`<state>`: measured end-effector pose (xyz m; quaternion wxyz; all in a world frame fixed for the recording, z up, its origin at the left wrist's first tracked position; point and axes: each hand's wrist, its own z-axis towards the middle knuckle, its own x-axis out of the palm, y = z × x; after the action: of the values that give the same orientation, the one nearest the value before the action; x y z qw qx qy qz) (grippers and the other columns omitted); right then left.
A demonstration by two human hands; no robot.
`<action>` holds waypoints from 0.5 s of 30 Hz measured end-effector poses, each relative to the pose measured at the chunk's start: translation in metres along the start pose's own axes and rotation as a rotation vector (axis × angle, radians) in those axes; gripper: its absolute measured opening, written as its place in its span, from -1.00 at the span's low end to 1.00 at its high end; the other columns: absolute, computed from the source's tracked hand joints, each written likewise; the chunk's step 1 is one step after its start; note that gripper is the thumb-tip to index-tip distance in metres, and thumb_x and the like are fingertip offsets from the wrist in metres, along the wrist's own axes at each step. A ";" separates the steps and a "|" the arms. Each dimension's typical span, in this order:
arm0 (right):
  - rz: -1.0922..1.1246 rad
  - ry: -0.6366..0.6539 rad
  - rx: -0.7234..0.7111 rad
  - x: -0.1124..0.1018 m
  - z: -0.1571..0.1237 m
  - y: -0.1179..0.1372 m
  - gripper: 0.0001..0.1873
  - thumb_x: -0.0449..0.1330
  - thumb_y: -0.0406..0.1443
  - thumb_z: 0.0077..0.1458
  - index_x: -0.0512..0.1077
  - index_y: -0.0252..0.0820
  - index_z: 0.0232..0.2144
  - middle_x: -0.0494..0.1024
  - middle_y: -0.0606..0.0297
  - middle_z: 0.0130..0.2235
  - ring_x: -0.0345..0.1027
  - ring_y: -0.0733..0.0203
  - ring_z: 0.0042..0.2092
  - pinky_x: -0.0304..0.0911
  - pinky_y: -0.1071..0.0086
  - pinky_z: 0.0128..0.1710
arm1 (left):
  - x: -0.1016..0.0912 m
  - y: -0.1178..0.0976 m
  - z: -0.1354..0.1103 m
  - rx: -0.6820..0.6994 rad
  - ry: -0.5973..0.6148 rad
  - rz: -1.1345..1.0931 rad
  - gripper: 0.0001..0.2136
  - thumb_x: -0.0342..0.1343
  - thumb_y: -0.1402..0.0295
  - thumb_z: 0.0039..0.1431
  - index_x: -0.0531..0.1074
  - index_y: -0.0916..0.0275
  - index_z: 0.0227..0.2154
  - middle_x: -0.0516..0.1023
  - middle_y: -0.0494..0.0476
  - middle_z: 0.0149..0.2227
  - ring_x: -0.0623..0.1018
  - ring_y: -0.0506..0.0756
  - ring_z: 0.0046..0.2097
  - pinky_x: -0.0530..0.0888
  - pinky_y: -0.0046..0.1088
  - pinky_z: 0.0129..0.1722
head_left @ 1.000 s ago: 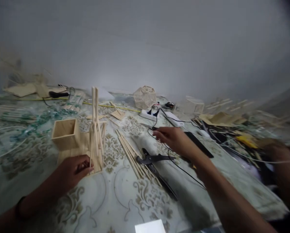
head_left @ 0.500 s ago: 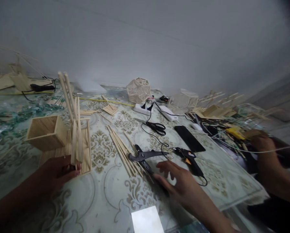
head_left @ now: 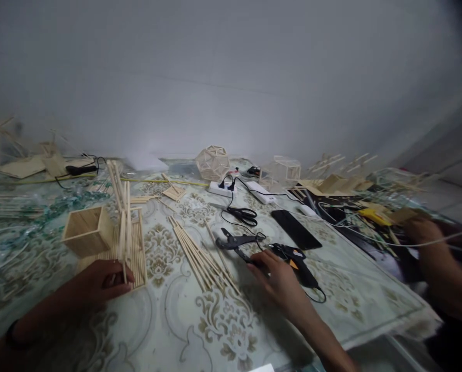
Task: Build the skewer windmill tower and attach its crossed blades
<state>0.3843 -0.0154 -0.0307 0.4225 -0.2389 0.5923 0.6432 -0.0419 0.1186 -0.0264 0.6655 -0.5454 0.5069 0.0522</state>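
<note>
My left hand (head_left: 105,279) is closed round the lower ends of several pale wooden sticks (head_left: 124,222), which stand up from its fingers. Behind it, an open square wooden box (head_left: 87,232) sits on a flat panel of wooden sticks (head_left: 138,253). My right hand (head_left: 279,281) has its fingers on one handle of black-handled cutting pliers (head_left: 236,241); its palm hides the handle's end. Just beyond that hand lies a black glue gun (head_left: 298,263). Loose thin sticks (head_left: 203,256) are fanned out on the patterned tablecloth (head_left: 169,315) between my hands.
Black scissors (head_left: 243,216), a black phone-like slab (head_left: 296,228) and power strips (head_left: 221,189) with cords lie farther back. A stick-built ball (head_left: 213,161) stands near the wall. On the right, another person's hand (head_left: 420,235) is beside a yellow tool (head_left: 375,216).
The pliers have shifted right, away from the loose sticks and closer to the glue gun, with my right hand. The view has tilted up slightly. My left hand keeps its sticks.
</note>
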 end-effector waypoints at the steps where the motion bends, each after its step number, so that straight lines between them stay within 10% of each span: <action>1: -0.023 -0.016 0.013 0.003 0.005 -0.003 -0.78 0.10 -0.19 0.22 0.48 -0.18 -0.31 0.53 0.13 -0.27 0.45 0.04 -0.25 0.34 0.21 -0.19 | 0.000 0.002 -0.001 -0.009 0.020 -0.020 -0.73 0.16 0.13 0.15 0.64 0.20 -0.35 0.52 -0.02 -0.50 0.39 0.03 -0.46 0.29 -0.52 -0.42; 9: -0.229 -0.020 0.096 0.025 0.057 -0.001 -0.86 0.14 -0.27 0.21 0.45 -0.20 -0.36 0.54 0.13 -0.28 0.43 0.08 -0.25 0.27 0.30 -0.21 | 0.000 0.002 0.000 0.003 0.069 -0.049 -0.73 0.11 0.15 0.23 0.59 0.20 -0.42 0.48 -0.04 -0.47 0.40 0.03 -0.42 0.27 -0.50 -0.38; 15: -0.184 -0.086 -0.033 0.026 0.035 0.021 -0.72 0.03 -0.15 0.32 0.43 -0.18 -0.28 0.49 0.12 -0.26 0.39 0.11 -0.31 0.26 0.29 -0.27 | 0.004 0.000 -0.001 0.031 0.056 -0.064 -0.70 0.12 0.13 0.25 0.53 0.24 -0.46 0.41 -0.02 -0.51 0.38 0.03 -0.44 0.27 -0.50 -0.43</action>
<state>0.3602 0.0267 -0.0337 0.5008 -0.2717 0.5384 0.6209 -0.0413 0.1158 -0.0293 0.6607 -0.5523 0.5083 0.0079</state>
